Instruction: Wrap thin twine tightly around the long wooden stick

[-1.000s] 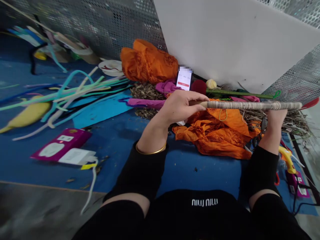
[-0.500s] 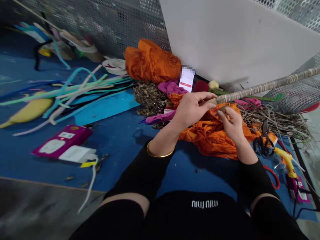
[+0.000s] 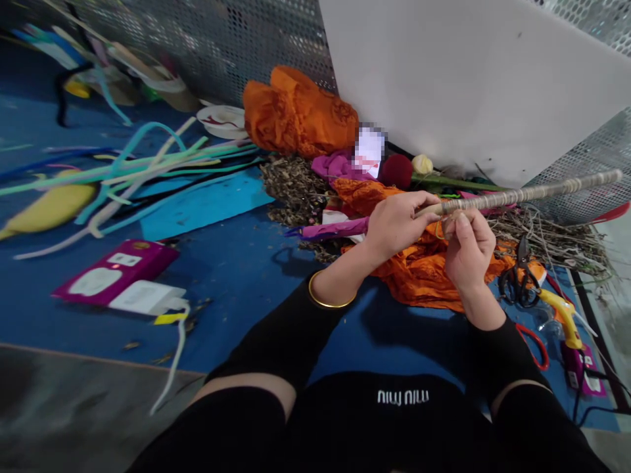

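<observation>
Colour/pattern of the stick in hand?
The stick is grey-brown with paler bands around it; shows best in the head view.

A blue table (image 3: 236, 282) holds a purple box (image 3: 152, 256), a light-blue sheet (image 3: 211, 205), crumpled orange cloth (image 3: 419, 286), dry plant scraps (image 3: 293, 187) and twigs (image 3: 557, 243).

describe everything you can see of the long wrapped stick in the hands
The long wrapped stick is thin and nearly straight, banded in grey and beige as if bound with cord or tape; the exact material is unclear. A bare, pale tan, wood-like stretch shows near the left hand, whose thumb and fingers pinch it. It slants upward to the picture's right, its far end free. The right hand is closed just below the wrapping's near edge; contact there is hard to tell.
</observation>
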The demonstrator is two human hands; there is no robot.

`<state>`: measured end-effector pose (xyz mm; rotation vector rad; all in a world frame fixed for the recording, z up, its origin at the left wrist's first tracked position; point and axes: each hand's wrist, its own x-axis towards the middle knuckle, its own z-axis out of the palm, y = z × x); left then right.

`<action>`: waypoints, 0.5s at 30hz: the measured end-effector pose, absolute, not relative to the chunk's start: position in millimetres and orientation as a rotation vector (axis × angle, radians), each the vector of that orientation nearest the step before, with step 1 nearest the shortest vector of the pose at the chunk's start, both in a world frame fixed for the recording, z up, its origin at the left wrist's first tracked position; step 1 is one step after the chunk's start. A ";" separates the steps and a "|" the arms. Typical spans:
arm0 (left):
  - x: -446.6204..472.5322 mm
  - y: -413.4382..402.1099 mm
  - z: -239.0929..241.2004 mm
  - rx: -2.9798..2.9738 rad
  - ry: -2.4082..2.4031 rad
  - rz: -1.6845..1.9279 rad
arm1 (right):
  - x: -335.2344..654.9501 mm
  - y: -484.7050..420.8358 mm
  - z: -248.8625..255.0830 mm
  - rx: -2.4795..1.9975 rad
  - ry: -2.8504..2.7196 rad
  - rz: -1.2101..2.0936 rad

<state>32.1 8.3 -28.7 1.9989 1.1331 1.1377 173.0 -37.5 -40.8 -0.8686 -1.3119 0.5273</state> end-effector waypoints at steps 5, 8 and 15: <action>39.5 2.5 -32.2 2.107 1.199 1.128 | 166.5 -50.3 -34.5 -0.931 -1.251 0.513; 41.1 2.8 -34.1 2.105 1.172 1.102 | 164.2 -55.8 -34.6 -0.918 -1.237 0.536; 37.9 4.5 -32.3 2.143 1.213 1.026 | 172.3 -52.3 -26.8 -0.891 -1.386 0.549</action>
